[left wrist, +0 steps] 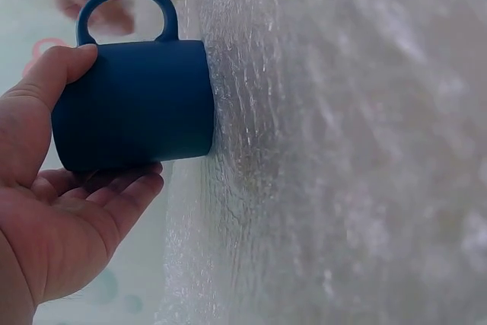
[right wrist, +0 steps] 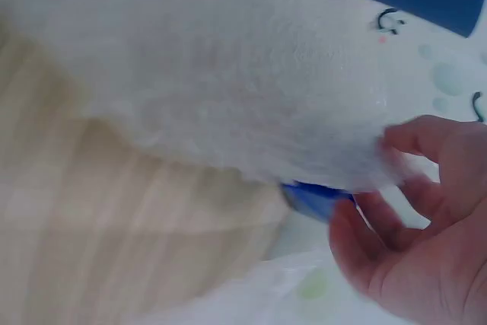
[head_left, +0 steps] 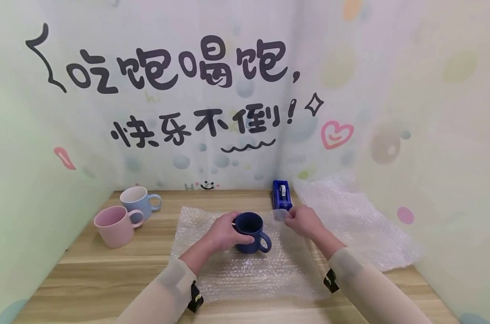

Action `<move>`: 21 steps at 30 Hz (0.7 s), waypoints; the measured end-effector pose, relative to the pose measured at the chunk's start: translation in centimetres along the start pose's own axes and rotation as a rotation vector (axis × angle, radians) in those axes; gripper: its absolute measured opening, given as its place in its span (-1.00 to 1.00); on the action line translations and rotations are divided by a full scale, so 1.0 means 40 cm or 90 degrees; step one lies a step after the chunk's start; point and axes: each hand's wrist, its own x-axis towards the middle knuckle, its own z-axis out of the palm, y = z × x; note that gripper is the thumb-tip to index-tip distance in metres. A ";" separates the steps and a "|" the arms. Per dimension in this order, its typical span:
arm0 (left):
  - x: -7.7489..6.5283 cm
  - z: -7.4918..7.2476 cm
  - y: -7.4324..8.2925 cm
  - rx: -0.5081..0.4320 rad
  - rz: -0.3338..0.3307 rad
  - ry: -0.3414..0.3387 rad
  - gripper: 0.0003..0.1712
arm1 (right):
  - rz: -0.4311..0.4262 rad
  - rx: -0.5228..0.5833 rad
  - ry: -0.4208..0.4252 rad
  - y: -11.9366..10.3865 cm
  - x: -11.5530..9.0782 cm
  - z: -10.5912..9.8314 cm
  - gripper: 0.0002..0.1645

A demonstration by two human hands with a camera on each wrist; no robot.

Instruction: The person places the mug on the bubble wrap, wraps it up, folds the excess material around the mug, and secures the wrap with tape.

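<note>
A dark blue mug (head_left: 249,227) stands upright on a sheet of bubble wrap (head_left: 245,279), its handle toward the right. My left hand (head_left: 225,234) grips the mug's body from the left, thumb on the near side and fingers behind, as the mug (left wrist: 137,104) in the left wrist view also shows. At the sheet's far right corner, my right hand (head_left: 305,220) pinches the lifted edge between thumb and fingers. Seen from the right wrist, the bubble wrap (right wrist: 251,74) runs up to the fingertips of that hand (right wrist: 426,211), blurred by motion.
A blue tape dispenser (head_left: 281,195) stands just beyond my right hand. Another bubble wrap sheet (head_left: 354,225) lies at the right, partly up against the wall. Over at the left are a pink mug (head_left: 115,229) and a light blue mug (head_left: 137,202) on the wooden table (head_left: 99,288).
</note>
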 end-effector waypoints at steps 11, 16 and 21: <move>0.000 -0.003 0.000 0.009 0.011 -0.005 -0.07 | -0.088 0.118 -0.022 -0.263 -0.079 -0.078 -0.86; 0.004 -0.004 -0.002 0.008 0.013 -0.013 -0.11 | -0.200 0.009 -0.024 -0.294 -0.090 -0.071 -0.80; 0.002 -0.005 -0.004 0.008 0.004 -0.023 -0.08 | -0.202 -0.031 -0.104 -0.290 -0.102 -0.068 -0.68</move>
